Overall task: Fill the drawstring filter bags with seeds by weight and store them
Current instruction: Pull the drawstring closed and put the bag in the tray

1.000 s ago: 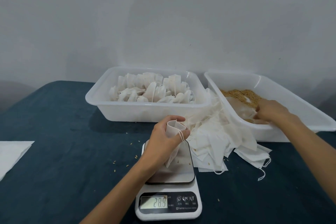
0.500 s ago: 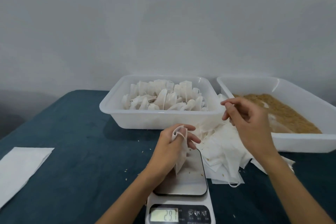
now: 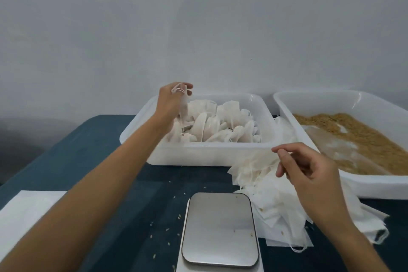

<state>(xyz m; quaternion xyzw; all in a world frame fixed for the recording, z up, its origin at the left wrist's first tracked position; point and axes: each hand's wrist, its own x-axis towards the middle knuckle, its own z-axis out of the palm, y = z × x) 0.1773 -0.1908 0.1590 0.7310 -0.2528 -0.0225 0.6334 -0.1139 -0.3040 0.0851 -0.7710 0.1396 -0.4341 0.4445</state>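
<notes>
My left hand [image 3: 173, 100] is stretched out over the left end of the white storage bin [image 3: 198, 157], which holds several filled filter bags [image 3: 220, 126]. It holds a white filter bag [image 3: 182, 108] by its drawstring, looped around a finger, and the bag hangs down into the bin. My right hand [image 3: 309, 168] hovers with loosely curled fingers over the heap of flat empty bags [image 3: 271, 201], holding nothing. The steel scale platform [image 3: 219, 229] near the front is bare. A second bin [image 3: 379, 185] on the right holds the tan seeds [image 3: 362, 139].
Dark teal cloth covers the table [image 3: 106, 161], with loose seeds scattered left of the scale. A white sheet [image 3: 24, 212] lies at the left edge. A grey wall stands right behind the bins.
My left hand lifted the filled bag off the scale and carried it back over the storage bin. My right hand left the seed bin and came over the empty bags.
</notes>
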